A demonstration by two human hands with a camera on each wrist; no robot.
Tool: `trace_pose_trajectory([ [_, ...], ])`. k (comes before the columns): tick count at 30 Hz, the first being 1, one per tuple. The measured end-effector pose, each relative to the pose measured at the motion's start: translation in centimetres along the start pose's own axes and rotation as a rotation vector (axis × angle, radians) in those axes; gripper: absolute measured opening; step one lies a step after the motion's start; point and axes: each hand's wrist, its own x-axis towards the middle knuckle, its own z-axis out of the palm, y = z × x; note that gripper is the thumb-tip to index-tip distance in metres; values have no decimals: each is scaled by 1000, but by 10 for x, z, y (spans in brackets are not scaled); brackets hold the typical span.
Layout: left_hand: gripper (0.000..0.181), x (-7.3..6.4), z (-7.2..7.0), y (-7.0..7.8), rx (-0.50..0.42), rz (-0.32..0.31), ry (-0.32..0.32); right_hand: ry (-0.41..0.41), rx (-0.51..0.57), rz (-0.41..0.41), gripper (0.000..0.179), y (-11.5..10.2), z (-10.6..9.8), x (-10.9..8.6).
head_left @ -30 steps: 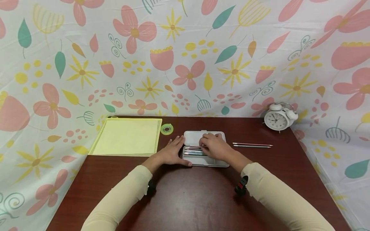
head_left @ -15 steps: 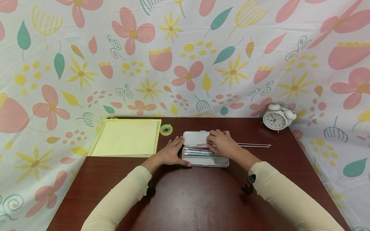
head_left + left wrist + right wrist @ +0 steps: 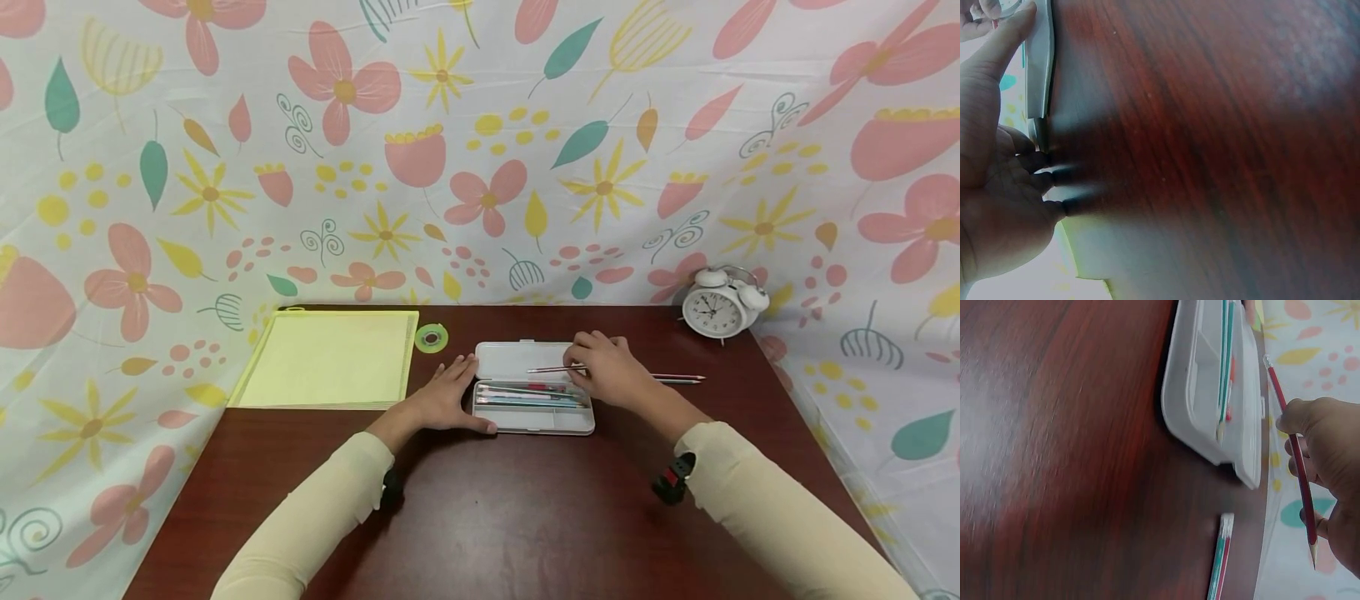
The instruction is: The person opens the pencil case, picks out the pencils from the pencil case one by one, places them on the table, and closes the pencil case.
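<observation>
One red pencil (image 3: 547,369) juts leftward from the pinching right hand (image 3: 611,372), right of centre — spread left hand (image 3: 444,398) touches the pencil case (image 3: 517,420).

A pencil case (image 3: 517,419) lies on the counter (image 3: 480,517), pencils (image 3: 517,401) inside, its lid (image 3: 506,360) laid back toward 12 o'clock. A left hand (image 3: 445,396) spans its 9 o'clock end; a right hand (image 3: 611,371) holds another pencil (image 3: 551,368) over the lid's 3 o'clock end. Around the case: a folder (image 3: 322,358) at 9, tape roll (image 3: 431,348) at 10, alarm clock (image 3: 714,313) at 2, two loose pencils (image 3: 682,381) at 3, a cloth backdrop (image 3: 480,125) behind.
</observation>
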Motion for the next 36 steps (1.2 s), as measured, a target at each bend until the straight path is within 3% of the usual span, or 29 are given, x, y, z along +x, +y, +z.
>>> trace_pose_trajectory([
  [11,138,2,1,2,-4,-4,11,-12,37,95,7,35,-8,-27],
  [24,138,1,0,2,8,-14,6,9,87,141,8,73,-4,-61],
  [36,139,2,2,0,5,-7,7,-12,83,167,10,87,-11,-84],
])
